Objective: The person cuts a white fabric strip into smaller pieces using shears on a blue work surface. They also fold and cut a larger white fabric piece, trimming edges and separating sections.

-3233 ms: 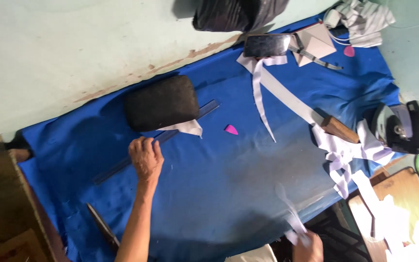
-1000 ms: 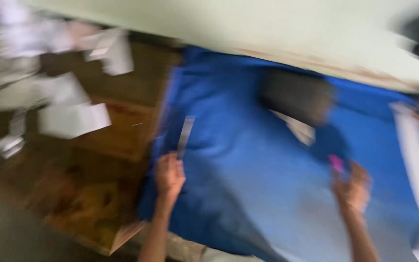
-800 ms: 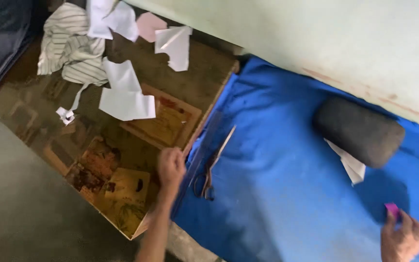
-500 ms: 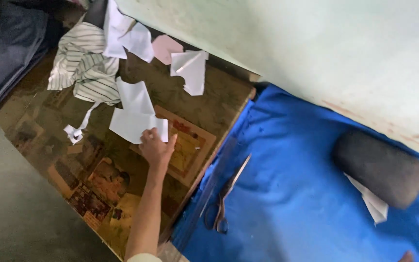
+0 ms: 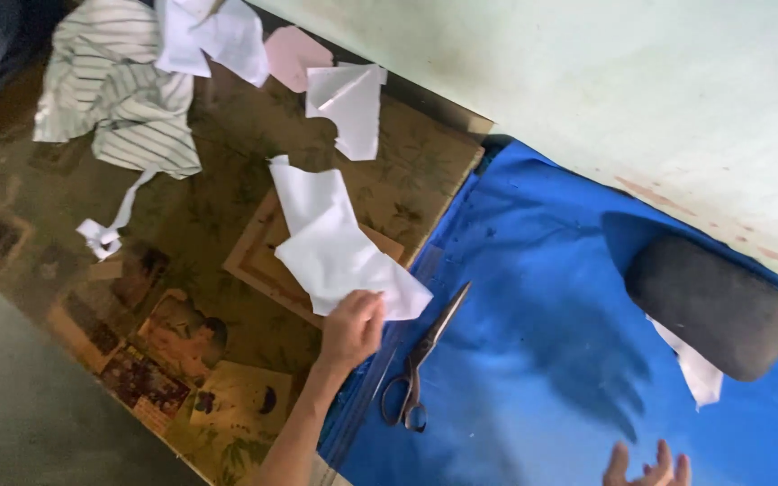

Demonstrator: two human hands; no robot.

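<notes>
Now drawn back toward blue cloth, left hand pinching white fabric piece; right hand spread wide. Could snag nearby scissors, dragging them.

1. Patterned brown table top: white paper pieces, striped cloth, pink scrap.
2. Blue cloth (spread flat): scissors, dark oblong pad.
</notes>
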